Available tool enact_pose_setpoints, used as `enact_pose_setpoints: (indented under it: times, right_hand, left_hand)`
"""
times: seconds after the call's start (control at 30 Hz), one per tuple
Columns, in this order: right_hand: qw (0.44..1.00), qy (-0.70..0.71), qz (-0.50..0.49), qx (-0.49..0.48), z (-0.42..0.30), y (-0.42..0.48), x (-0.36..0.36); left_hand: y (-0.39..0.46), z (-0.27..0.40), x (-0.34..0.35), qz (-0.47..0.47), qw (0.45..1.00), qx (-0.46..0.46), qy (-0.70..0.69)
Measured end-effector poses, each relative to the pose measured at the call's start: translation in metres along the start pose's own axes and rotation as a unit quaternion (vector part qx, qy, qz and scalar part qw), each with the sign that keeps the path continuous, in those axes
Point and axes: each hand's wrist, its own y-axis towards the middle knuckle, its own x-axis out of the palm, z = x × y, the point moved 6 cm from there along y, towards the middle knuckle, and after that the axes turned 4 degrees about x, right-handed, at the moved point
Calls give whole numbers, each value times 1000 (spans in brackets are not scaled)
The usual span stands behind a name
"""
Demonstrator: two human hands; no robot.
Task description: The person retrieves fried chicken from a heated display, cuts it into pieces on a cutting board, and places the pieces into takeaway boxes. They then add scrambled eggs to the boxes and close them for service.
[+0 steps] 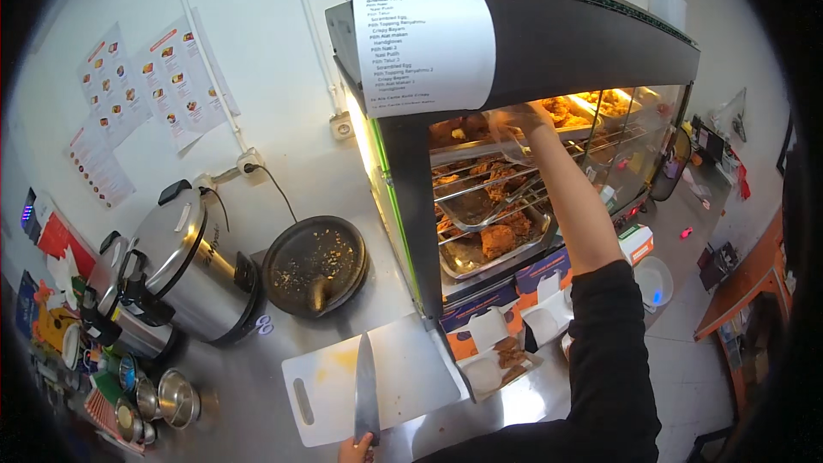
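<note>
My left hand (355, 451), at the bottom edge of the view, grips the handle of a chef's knife (366, 386). Its blade lies over a white cutting board (418, 360) with yellow stains. My right hand (519, 121) reaches into the upper level of a lit food warmer cabinet (578, 38) and seems to wear a transparent plastic glove. The cabinet's top edge partly hides it, so its fingers cannot be made out. Near it are trays of fried chicken (566, 112). More fried pieces (498, 241) sit on the racks below.
Open food boxes (492, 376) with rice and meat stand before the cabinet. A stone mortar (315, 263) with its pestle sits left of it, beside a steel Miyako cooker (193, 270). Metal bowls (178, 397) are at lower left. A printed slip (424, 51) hangs on the cabinet.
</note>
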Motion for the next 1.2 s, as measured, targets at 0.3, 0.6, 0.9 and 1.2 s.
enact_pose_setpoints:
  times: [0.3,0.6,0.9,1.2]
  right_hand:
    - [619,749,212,105,20,-67,-40]
    - [901,326,282,39,28,-54,-70]
    - [999,-47,-3,-26,-48,-6,18]
    - [582,754,-163,258,0,-15,-14]
  left_hand:
    - [-5,-20,-6,-4,999,-38,26]
    - [5,-1,7,-60,997,-39,-17]
    - [-3,7,9,-36,999,-26,11]
    - [-4,-17,11,-73,995,-20,70]
